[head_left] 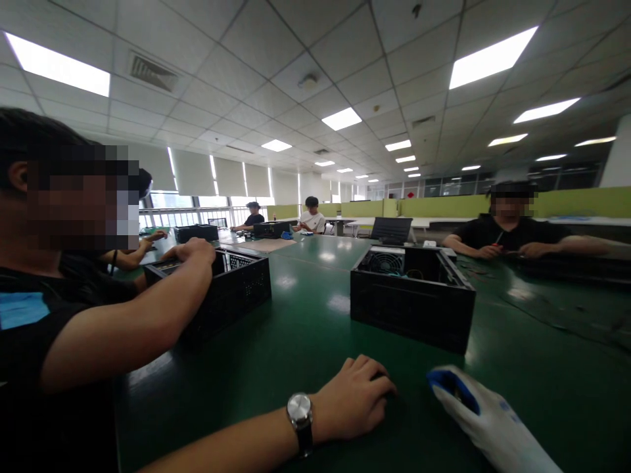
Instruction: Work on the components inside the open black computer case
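Note:
My left hand is bare, with a silver-faced watch at its wrist. It rests palm down on the green tabletop, fingers loosely bent and a little apart, and no object shows under it. To its right is my right hand, in a white work glove with blue on the palm side. Its thumb and fingers curl together; something small may sit between them, too dark to make out. Beyond both hands stands an open black computer case with a fan inside, touched by neither hand.
Close on my left, a person reaches into another black computer case. Across the table at right, a co-worker holds a red-handled screwdriver. Thin cables lie at right. More people sit farther back.

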Demonstrator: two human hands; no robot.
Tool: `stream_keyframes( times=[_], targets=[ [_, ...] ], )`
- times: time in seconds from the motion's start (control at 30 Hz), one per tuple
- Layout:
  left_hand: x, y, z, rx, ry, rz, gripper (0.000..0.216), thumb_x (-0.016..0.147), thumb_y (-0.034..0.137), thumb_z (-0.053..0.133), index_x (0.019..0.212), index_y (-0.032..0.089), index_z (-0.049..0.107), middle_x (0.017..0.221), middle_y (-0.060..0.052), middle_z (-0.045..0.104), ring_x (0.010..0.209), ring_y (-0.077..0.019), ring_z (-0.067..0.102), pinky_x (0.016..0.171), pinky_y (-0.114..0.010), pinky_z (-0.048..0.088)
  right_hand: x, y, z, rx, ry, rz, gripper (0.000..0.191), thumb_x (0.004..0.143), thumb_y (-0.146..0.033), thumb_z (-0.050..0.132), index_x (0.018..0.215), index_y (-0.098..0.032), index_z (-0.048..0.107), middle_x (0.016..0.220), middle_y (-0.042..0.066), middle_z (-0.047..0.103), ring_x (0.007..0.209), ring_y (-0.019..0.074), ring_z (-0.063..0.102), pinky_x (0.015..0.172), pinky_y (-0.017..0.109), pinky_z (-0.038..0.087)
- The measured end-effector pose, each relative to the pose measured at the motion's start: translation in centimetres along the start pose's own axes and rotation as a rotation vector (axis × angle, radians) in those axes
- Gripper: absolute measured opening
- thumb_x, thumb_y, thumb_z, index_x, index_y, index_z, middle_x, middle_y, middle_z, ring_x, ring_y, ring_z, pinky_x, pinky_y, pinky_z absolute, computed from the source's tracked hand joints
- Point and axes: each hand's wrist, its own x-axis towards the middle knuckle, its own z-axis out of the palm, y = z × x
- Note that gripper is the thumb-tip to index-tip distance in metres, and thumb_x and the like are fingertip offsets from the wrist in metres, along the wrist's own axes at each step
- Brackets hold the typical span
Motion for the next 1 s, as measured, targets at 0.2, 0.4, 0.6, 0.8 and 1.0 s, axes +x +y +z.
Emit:
stream_keyframes(
  times=[0.2,0.4,0.6,0.8,1.0],
  targets=[
    [0.8,0.8,-0.3,0.092,0.052,0.048,0.027,0.099,0.028,0.050,0.125,0.023,0.055,0.130,-0.006,0.056,0.118,-0.0225,0.052,0.098,-0.039,0.046,0.0,-3.2,-2.0,0.113,-0.132,0.198,0.075,0.077,-0.078,0.044,0.119,-0.019,0.066,0.093,0.013,0.076,0.077,0.0317,0.071,0.063,0.041,0.058],
    [10.3,0.1,-4.6,0.220,0.238,0.054,0.038,0.102,0.032,0.043,0.137,0.019,0.048,0.143,-0.009,0.047,0.142,-0.0244,0.030,0.118,-0.038,0.029,-0.2,-5.1,-3.2,0.173,-0.056,0.267,0.084,0.075,-0.079,0.044,0.127,-0.015,0.058,0.108,0.014,0.073,0.098,0.0314,0.070,0.083,0.041,0.056],
    [19.1,-3.1,-7.5,0.288,0.265,-0.232,0.037,0.101,0.044,0.050,0.121,0.015,0.060,0.122,-0.011,0.061,0.117,-0.0254,0.057,0.104,-0.051,0.045,1.9,-2.1,-6.4,0.068,0.132,0.325,0.084,0.075,-0.078,0.040,0.122,-0.011,0.060,0.106,0.021,0.071,0.095,0.0358,0.069,0.081,0.047,0.055],
    [19.2,-2.6,-7.2,0.324,0.133,-0.367,0.035,0.097,0.045,0.058,0.113,0.014,0.063,0.112,-0.008,0.066,0.103,-0.0216,0.064,0.093,-0.046,0.053,3.1,-0.1,-8.0,-0.010,0.206,0.366,0.071,0.079,-0.068,0.037,0.117,-0.014,0.061,0.103,0.020,0.070,0.094,0.0343,0.067,0.083,0.046,0.053],
    [14.1,3.1,-8.3,0.380,0.146,-0.373,0.041,0.103,0.048,0.043,0.100,0.014,0.066,0.101,-0.007,0.069,0.094,-0.0200,0.067,0.091,-0.043,0.053,3.8,1.2,-8.0,-0.007,0.234,0.348,0.075,0.077,-0.073,0.034,0.117,-0.015,0.061,0.110,0.019,0.069,0.099,0.0358,0.065,0.084,0.045,0.050]
  ],
)
